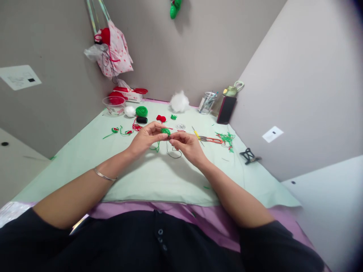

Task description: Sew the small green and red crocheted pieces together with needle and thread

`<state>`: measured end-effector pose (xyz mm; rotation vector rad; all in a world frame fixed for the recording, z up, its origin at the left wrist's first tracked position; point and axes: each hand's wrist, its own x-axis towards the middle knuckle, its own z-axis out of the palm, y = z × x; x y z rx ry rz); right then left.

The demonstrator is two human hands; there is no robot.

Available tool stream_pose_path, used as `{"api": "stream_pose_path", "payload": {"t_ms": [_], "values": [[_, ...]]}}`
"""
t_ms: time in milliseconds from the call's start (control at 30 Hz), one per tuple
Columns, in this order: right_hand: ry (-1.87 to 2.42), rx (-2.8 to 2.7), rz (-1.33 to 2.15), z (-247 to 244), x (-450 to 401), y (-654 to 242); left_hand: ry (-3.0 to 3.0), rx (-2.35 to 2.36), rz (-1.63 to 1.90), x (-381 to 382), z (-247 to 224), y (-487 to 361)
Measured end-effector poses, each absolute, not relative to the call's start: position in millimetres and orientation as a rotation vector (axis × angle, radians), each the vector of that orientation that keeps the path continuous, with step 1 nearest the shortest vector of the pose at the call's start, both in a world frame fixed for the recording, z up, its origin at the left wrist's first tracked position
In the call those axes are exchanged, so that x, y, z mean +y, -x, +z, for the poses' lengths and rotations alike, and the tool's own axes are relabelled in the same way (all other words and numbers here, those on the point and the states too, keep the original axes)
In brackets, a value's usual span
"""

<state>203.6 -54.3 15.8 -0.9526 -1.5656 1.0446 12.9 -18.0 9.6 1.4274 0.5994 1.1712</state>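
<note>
My left hand (148, 138) is closed on a small green crocheted piece (165, 131), held above the middle of the table. The fingertips of my right hand (188, 146) are pinched together at the piece's right edge; whatever is between them is too small to make out. A thin dark thread (173, 156) loops down below the hands. Green yarn (155, 149) trails under my left hand. Just beyond the hands lie a red crocheted piece (161, 118), a small green piece (174, 117) and a clear round case (180, 126).
Right of the hands lie orange thread snips (212, 139), a yellow-handled tool (195, 132), yarn scraps (227, 139) and a black hair clip (248, 156). Behind stand stuffing (179, 102), a phone (227, 110), green yarn (141, 111), a black thread spool (141, 120) and a plastic tub (114, 109). Walls enclose the table.
</note>
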Motion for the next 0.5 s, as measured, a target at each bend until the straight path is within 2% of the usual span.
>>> {"api": "stream_pose_path", "payload": {"t_ms": [500], "values": [[0.946, -1.632, 0.972, 13.9, -54.2, -205.8, -1.389, 0.577, 1.169, -15.5, 5.2, -9.8]]}}
